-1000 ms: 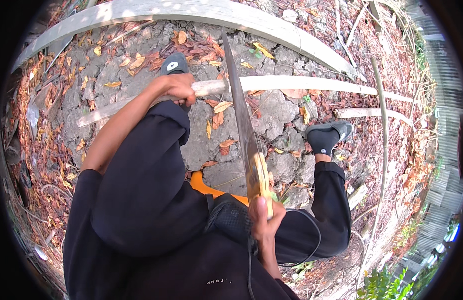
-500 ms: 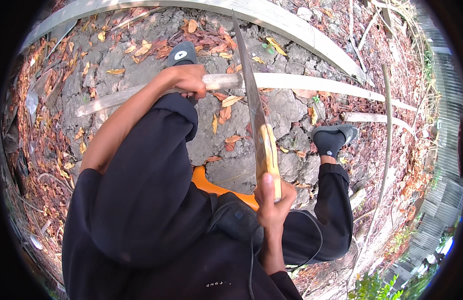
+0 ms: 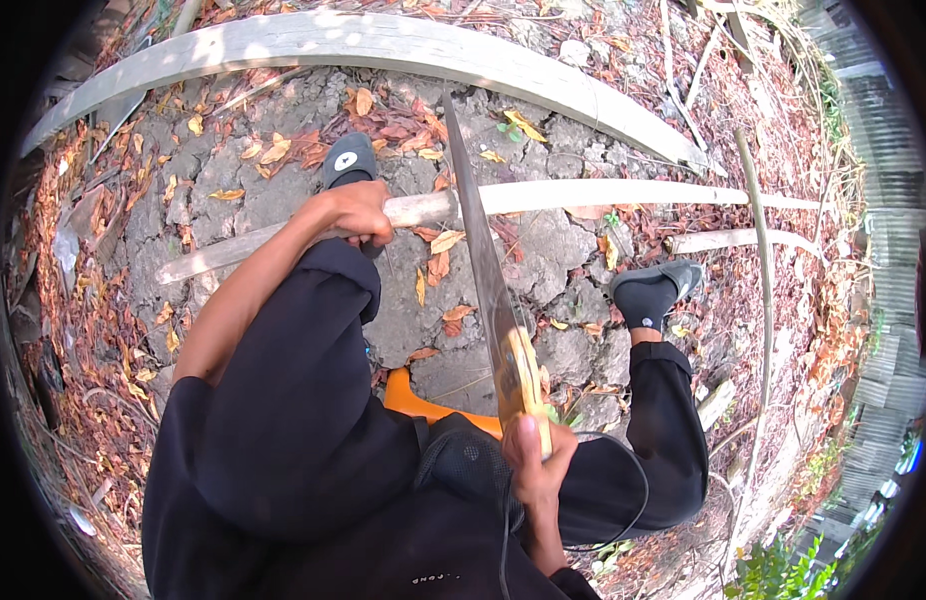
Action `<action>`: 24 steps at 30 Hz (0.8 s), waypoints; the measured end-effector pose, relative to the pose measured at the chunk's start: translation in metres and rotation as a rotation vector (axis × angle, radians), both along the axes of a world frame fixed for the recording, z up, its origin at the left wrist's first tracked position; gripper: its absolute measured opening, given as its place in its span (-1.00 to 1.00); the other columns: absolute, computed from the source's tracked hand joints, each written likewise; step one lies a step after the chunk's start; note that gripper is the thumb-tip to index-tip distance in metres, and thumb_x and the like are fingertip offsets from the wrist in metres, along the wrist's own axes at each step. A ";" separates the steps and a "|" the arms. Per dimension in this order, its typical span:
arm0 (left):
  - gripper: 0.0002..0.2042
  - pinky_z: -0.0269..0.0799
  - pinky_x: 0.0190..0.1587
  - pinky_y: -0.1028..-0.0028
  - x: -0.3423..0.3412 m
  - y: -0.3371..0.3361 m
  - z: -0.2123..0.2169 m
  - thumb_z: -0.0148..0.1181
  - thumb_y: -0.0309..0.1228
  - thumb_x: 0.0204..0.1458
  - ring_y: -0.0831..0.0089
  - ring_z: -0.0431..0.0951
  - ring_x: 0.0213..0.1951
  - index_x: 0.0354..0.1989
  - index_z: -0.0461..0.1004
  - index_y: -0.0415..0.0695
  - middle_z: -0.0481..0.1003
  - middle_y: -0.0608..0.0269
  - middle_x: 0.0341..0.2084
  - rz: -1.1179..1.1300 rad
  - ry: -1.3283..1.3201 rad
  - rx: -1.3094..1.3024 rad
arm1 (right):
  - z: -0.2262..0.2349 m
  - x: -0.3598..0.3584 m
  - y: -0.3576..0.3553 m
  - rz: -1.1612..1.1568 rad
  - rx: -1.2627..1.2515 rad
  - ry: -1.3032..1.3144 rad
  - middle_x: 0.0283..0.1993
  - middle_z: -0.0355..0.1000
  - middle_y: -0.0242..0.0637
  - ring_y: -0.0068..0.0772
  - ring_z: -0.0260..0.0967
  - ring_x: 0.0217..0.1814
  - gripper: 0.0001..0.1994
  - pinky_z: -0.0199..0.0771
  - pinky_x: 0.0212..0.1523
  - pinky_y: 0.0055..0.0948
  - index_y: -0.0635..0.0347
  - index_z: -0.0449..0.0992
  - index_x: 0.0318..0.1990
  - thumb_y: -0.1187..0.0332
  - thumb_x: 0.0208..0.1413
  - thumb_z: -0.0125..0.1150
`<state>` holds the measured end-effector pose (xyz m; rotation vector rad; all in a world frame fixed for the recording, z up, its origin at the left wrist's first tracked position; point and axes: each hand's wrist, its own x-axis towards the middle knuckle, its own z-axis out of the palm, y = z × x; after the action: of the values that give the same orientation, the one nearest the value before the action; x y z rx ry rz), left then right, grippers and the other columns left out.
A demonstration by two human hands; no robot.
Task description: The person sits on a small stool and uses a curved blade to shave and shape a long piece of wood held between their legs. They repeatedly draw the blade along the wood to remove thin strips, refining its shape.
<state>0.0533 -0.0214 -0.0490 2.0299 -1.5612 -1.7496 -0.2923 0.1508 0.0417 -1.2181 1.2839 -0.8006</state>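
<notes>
My left hand is closed around a long wooden pole that lies crosswise before me. Left of the saw the pole is grey-brown; to the right it looks pale and whitish. In my right hand is the yellow wooden handle of a handsaw, my thumb lying along it. The long dark blade crosses the pole just right of my left hand, its narrow tip pointing away from me. How deep the teeth sit in the wood cannot be made out.
A wide pale plank arcs across the far side. A shorter pole piece and a thin stick lie at right. Cracked soil and dry leaves surround my shoes. Something orange shows beneath me; corrugated sheets stand far right.
The saw has slid back toward me across the pole, my right hand drawing it nearer my body. My left hand keeps its hold on the pole. The whole view has shifted slightly.
</notes>
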 end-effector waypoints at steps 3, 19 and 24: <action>-0.85 0.29 -0.68 0.44 0.004 0.006 -0.002 0.22 -0.55 -0.38 0.51 0.42 -0.73 -0.57 0.46 -0.36 0.45 0.21 -0.74 0.030 -0.016 0.001 | 0.000 0.010 -0.007 -0.002 0.013 -0.026 -0.75 0.11 -0.51 -0.73 0.00 -0.73 -0.52 -0.07 -0.69 -0.60 0.18 0.22 -0.68 0.25 0.33 0.04; -0.79 0.43 -0.62 0.39 0.008 0.008 -0.008 0.29 -0.47 -0.34 0.43 0.51 -0.68 -0.50 0.51 -0.36 0.50 0.16 -0.68 -0.025 -0.067 -0.050 | 0.068 -0.040 -0.005 0.006 0.064 -0.350 -0.57 0.28 -0.38 -0.60 0.15 -0.62 -0.58 0.23 -0.57 -0.53 0.38 0.35 -0.21 0.22 0.05 0.41; -0.77 0.40 -0.57 0.33 0.004 0.007 -0.011 0.29 -0.44 -0.38 0.37 0.53 -0.65 -0.51 0.53 -0.32 0.52 0.15 -0.68 -0.040 -0.125 -0.062 | 0.037 -0.053 0.044 -0.056 -0.087 -0.101 -0.63 0.34 -0.40 -0.65 0.23 -0.66 -0.60 0.22 -0.62 -0.60 0.36 0.37 -0.38 0.15 0.14 0.36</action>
<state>0.0578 -0.0147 -0.0598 2.1301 -1.6799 -1.5939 -0.3456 0.1944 0.0791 -1.1996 1.2164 -0.9557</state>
